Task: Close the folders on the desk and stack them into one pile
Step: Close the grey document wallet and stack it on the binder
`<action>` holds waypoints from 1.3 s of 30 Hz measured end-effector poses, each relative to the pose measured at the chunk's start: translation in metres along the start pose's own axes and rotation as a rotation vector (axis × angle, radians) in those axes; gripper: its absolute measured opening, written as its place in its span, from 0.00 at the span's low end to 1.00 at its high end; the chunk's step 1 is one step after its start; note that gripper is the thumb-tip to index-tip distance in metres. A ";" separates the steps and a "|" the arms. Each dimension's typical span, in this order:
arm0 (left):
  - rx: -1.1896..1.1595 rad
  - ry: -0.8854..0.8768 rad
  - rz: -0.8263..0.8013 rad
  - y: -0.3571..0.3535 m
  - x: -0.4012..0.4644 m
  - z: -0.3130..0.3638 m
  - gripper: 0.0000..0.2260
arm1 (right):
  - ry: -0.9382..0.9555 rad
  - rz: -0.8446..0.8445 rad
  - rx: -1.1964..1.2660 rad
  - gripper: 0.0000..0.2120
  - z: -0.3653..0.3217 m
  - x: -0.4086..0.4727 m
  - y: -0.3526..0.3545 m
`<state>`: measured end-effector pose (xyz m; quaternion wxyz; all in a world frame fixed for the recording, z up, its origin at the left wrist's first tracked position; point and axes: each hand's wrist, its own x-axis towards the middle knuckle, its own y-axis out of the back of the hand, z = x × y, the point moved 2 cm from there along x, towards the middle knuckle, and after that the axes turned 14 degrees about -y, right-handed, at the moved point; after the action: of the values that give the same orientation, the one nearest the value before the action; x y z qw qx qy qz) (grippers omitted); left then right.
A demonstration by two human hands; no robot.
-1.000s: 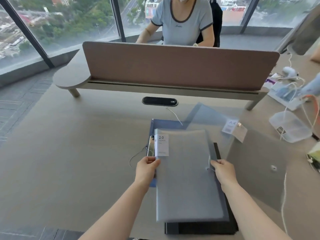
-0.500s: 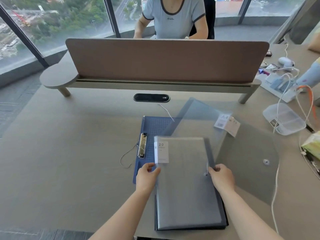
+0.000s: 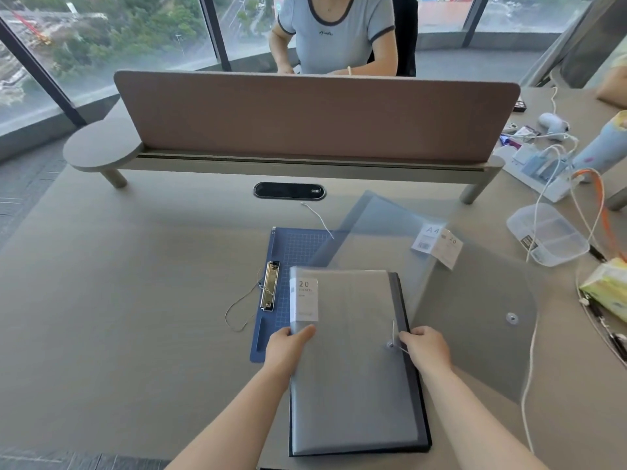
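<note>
**Two hands seating a grey folder on a dark folder**

A translucent grey plastic folder with a white "20" label (image 3: 353, 361) lies closed at the near middle of the beige desk (image 3: 118, 300), resting on a black folder (image 3: 405, 337) whose edge shows along its right and near sides. The left hand (image 3: 288, 347) grips the grey folder's left edge, thumb on top of the cover and fingers hidden beneath. The right hand (image 3: 427, 347) holds the right edge, fingers curled over it beside the round string-tie button (image 3: 391, 345).

At 11 o'clock from the grey folder, partly beneath it, lies a blue gridded clipboard with a brass clip (image 3: 288, 262). From 1 to 3 o'clock a clear plastic envelope folder with a snap button (image 3: 475, 317) lies with its flap spread open; a white "A4" label (image 3: 429, 239) sits near its far edge. At 12 o'clock stands a brown desk divider panel (image 3: 315, 117), with a person in a pale blue T-shirt (image 3: 336, 32) seated behind it. A clear plastic compartment box (image 3: 546, 234) lies at 2 o'clock.
</note>
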<state>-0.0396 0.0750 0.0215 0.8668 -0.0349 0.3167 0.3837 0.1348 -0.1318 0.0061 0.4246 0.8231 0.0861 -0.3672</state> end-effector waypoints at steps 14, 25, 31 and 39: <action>-0.190 0.001 -0.049 0.021 0.012 0.005 0.13 | -0.009 -0.096 0.139 0.11 -0.013 -0.013 -0.019; -0.168 -0.093 0.059 0.126 0.036 0.027 0.09 | 0.179 -0.237 0.050 0.10 -0.078 -0.071 -0.082; -0.146 -0.079 0.149 0.202 0.057 0.017 0.12 | 0.324 -0.253 -0.102 0.06 -0.117 -0.104 -0.141; -0.099 -0.096 0.269 0.287 0.078 0.005 0.10 | 0.340 -0.399 -0.189 0.07 -0.148 -0.145 -0.217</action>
<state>-0.1952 0.3287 0.0326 0.8188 -0.0166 0.2573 0.5129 0.0114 0.1410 0.0207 0.3982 0.7965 0.3501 -0.2906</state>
